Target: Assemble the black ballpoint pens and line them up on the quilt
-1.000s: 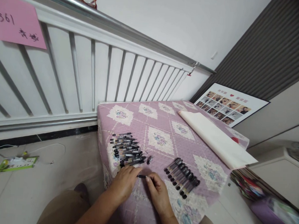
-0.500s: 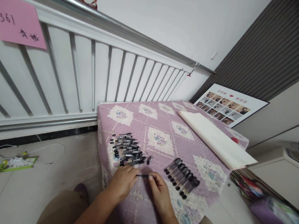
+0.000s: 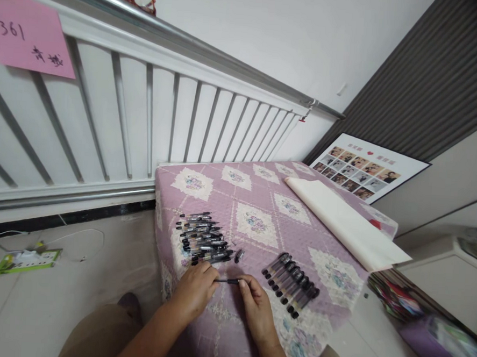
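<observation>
Left hand [image 3: 194, 292] and right hand [image 3: 256, 307] pinch a pen [image 3: 229, 281] at opposite ends; a slipped grip could jolt the pen pile [image 3: 204, 241] beyond it or pen row [image 3: 292, 283] to its right.

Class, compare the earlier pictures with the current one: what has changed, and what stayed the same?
The left hand and right hand have drawn slightly apart, exposing more of the slim dark pen between them; both still grip it. The pen pile and neat pen row stayed put.
</observation>
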`<state>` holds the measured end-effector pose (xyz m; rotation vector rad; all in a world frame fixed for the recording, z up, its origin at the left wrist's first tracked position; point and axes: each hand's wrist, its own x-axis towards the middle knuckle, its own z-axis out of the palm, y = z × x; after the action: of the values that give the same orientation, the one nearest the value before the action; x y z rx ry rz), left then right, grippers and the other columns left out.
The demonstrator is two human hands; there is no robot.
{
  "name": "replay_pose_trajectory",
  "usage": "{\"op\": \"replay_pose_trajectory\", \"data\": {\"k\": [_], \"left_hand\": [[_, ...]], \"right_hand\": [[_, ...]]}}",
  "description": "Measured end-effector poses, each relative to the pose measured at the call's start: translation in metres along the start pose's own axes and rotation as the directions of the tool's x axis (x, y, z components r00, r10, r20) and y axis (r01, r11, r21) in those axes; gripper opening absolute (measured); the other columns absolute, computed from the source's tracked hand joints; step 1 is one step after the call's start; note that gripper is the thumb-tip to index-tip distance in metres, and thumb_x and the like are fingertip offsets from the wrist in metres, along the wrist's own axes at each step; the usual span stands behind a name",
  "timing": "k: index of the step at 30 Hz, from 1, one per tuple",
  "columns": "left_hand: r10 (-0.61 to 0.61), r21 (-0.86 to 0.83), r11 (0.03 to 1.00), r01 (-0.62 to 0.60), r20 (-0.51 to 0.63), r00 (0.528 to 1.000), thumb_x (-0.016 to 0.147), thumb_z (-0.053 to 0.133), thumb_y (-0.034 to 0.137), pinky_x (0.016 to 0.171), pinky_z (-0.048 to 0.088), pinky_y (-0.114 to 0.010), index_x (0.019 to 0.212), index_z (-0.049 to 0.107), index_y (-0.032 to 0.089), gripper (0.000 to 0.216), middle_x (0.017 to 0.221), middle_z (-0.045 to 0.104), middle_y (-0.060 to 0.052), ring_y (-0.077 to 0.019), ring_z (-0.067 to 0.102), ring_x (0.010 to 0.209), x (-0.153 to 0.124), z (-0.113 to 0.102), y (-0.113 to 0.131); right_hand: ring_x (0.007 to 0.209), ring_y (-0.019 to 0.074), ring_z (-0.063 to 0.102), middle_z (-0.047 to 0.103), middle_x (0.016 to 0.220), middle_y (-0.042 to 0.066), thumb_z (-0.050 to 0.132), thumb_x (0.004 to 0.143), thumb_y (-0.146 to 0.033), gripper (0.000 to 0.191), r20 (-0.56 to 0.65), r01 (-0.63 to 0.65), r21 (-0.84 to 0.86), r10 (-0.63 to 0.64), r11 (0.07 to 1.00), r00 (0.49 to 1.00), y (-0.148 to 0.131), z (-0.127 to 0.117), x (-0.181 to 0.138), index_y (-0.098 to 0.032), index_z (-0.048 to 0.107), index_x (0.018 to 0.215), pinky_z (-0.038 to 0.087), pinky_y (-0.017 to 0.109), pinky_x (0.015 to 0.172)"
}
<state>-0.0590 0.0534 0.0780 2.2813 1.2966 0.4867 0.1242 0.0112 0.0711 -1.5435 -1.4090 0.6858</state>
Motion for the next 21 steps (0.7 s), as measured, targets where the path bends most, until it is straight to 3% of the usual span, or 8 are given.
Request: {"op": "replay_pose_trajectory", "data": {"k": [6,11,15,21], "left_hand": [[-0.044,-0.048,0.998,0.039,-0.09,0.995,0.087,0.05,0.021,0.078,0.042,-0.028,0.091,0.058,0.022,0.009,0.093,0.057,-0.002,-0.0171,0.055,0.089,-0.001,-0.001,-0.006],[-0.079,-0.105,0.992,0.063,-0.158,0.984,0.086,0.05,0.021,0.078,0.042,-0.028,0.09,0.058,0.022,0.008,0.091,0.057,-0.001,-0.017,0.055,0.088,-0.001,0.0,-0.012],[-0.082,-0.121,0.991,0.061,-0.177,0.981,0.086,0.051,0.02,0.077,0.042,-0.027,0.089,0.058,0.022,0.008,0.09,0.057,-0.001,-0.0173,0.055,0.087,-0.002,-0.002,-0.014],[-0.074,-0.131,0.99,0.049,-0.195,0.978,0.085,0.051,0.02,0.075,0.042,-0.027,0.088,0.058,0.022,0.008,0.089,0.057,-0.001,-0.0173,0.055,0.086,-0.001,-0.005,-0.016]], "right_hand": [[0.089,0.0219,0.06,0.067,0.094,0.008,0.051,0.084,-0.041,0.028,-0.192,-0.035,-0.074,0.02,0.997,0.981,0.012,0.006,0.004,-0.019,0.064,0.095,0.047,0.036,0.084],[0.093,0.0234,0.058,0.064,0.099,0.01,0.052,0.083,-0.032,0.026,-0.171,0.049,-0.276,-0.099,0.96,0.98,0.02,0.015,0.017,-0.018,0.06,0.103,0.044,0.04,0.087],[0.098,0.0262,0.053,0.061,0.1,0.011,0.053,0.08,-0.027,0.032,-0.156,0.102,-0.476,-0.197,0.874,0.968,0.02,0.018,0.034,-0.018,0.058,0.11,0.041,0.044,0.09],[0.109,0.0275,0.049,0.054,0.12,0.012,0.051,0.079,-0.024,0.041,-0.053,0.104,-0.69,-0.193,0.716,0.98,0.015,0.02,0.047,-0.02,0.056,0.119,0.04,0.043,0.094]]}}
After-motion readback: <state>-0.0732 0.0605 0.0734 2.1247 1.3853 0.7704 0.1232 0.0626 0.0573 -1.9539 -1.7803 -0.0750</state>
